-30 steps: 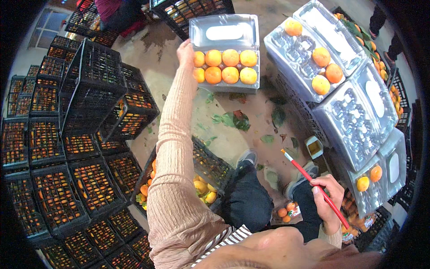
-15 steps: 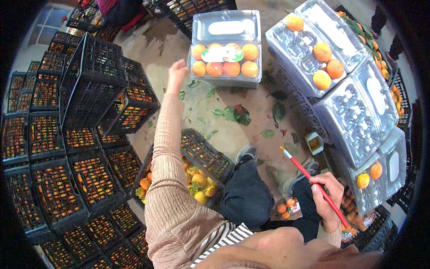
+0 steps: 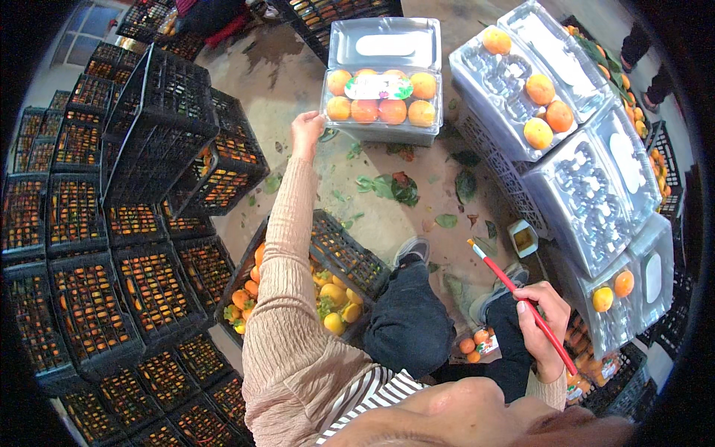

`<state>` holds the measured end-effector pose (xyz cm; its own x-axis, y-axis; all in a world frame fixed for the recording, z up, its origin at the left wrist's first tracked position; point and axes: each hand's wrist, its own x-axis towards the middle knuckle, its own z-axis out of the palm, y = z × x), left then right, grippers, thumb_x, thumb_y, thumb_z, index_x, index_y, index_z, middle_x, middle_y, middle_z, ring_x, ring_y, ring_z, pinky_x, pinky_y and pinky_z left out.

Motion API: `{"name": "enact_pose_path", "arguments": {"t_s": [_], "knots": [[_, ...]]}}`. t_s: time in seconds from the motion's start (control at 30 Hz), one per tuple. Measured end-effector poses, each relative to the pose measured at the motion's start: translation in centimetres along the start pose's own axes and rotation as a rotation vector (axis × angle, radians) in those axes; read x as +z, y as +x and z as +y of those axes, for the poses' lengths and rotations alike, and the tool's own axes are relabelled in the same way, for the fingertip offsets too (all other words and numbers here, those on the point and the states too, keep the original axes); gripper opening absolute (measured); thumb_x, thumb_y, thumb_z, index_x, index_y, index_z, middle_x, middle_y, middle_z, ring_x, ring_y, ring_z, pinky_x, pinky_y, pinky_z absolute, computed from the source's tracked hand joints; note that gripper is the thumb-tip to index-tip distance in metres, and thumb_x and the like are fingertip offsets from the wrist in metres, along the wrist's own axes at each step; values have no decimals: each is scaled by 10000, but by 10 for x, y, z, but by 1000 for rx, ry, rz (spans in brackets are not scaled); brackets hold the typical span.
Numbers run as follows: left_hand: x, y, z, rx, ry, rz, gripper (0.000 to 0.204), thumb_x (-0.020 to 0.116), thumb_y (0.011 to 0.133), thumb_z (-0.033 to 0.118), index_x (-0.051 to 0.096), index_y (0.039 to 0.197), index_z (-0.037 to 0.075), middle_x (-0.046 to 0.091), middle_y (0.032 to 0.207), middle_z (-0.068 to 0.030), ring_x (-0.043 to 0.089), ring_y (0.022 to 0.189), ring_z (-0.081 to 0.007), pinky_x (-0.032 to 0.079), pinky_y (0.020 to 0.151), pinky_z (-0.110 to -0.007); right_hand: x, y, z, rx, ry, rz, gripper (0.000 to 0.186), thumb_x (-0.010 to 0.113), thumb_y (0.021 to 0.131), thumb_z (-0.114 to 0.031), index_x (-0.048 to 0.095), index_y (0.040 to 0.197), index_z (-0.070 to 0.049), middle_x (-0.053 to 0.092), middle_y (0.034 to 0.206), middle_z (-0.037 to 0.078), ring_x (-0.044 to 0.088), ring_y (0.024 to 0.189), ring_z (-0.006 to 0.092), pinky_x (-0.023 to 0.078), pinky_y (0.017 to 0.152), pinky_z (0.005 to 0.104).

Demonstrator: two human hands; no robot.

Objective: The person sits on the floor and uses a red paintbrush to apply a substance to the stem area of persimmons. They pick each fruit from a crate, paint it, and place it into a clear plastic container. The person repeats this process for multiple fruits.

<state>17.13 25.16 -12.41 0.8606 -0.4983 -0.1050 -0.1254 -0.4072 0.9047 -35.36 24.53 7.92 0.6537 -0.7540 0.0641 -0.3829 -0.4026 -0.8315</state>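
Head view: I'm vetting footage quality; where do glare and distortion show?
In the head view, white glints speckle the empty clear tray at right; in that head view, black crates at left bow near the dark rim, and the red brush looks fairly crisp.

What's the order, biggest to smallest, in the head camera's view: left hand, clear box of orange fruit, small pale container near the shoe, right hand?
1. Clear box of orange fruit
2. Right hand
Left hand and small pale container look too alike to rank.

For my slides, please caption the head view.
Right hand holding red brush, left hand beside clear box of orange fruit.
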Motion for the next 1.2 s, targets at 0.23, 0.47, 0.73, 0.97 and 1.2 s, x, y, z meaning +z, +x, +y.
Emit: {"name": "enact_pose_path", "arguments": {"t_s": [0.23, 0.47, 0.73, 0.97, 1.2], "knots": [[7, 2, -2, -374, -400, -154, 165, 574, 848, 94, 579, 925, -52, 616, 827, -84, 585, 650, -140, 476, 545, -262, 4, 3, -1, 15, -17, 0, 152, 590, 690, 49, 619, 835, 13, 580, 706, 116, 570, 618, 226, 440, 567, 295], [32, -3, -5, -250, -120, -26, 204, 519, 863, 79, 554, 985, -81, 617, 895, -160, 623, 745, -219, 552, 657, -321, 13, 5, 0, -3, -14, 18, 122, 597, 722, 32, 624, 838, 7, 560, 696, 106, 547, 598, 209, 425, 559, 287], [71, -64, 27, -506, -825, -262, 331, 580, 833, 162, 510, 1084, -41, 576, 998, -176, 584, 910, -268, 542, 736, -372, 22, 12, -5, 19, -30, -17, 128, 532, 850, -76, 631, 824, 1, 549, 738, 102, 549, 669, 207, 431, 611, 295], [104, -40, 6, -610, -981, -260, 232, 602, 801, 111, 525, 1005, 33, 569, 1003, -105, 561, 912, -219, 516, 758, -358, 29, 17, 6, -7, 25, 44, 199, 429, 927, -105, 596, 966, -4, 560, 844, 93, 532, 722, 158, 443, 650, 276], [115, -81, 52, -389, -1140, -16, 297, 557, 787, 17, 476, 1072, 28, 544, 1041, -86, 564, 913, -217, 510, 807, -394, 42, 24, 17, 209, 279, 120, 201, 444, 958, -128, 598, 1039, -29, 537, 713, -5, 463, 641, 60, 392, 608, 229]]}}
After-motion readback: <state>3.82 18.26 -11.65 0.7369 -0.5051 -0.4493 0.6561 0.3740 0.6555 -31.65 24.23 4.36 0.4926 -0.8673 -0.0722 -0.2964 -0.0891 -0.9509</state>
